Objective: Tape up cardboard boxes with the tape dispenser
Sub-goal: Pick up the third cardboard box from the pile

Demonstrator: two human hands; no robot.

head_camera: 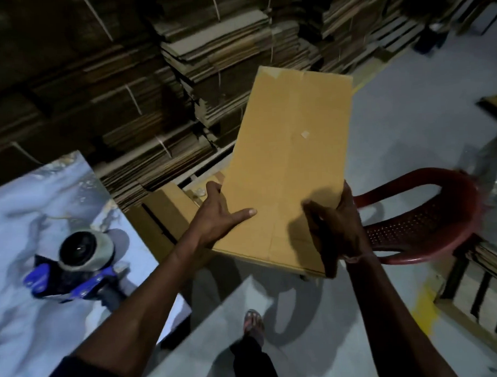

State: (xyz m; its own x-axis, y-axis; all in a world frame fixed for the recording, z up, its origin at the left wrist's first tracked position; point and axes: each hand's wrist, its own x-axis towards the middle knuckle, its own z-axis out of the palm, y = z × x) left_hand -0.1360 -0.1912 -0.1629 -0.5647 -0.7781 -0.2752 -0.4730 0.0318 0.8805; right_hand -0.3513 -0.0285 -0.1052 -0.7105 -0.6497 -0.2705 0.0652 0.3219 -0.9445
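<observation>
Many bundles of flattened cardboard (181, 63) are stacked high across the back of the room, filling the upper left of the view. Below them on the left lies the desk (26, 323), its top a pale marbled sheet. On the right a red plastic chair (429, 224) stands on the grey floor (408, 112). In the middle a flat, folded cardboard box (291, 158) is held up in the air, tilted away from the person, its far end pointing toward the stacks. The left hand (217, 217) grips its near left edge, thumb laid across the top face and fingers wrapped behind; the right hand (336, 227) grips the near right edge, thumb on top and fingers curled round the side. Another piece of brown cardboard (158, 214) lies just beyond the desk's corner, under the left forearm. The blue tape dispenser (72, 265), with its roll of tape, lies on the desk, well apart from both hands.
</observation>
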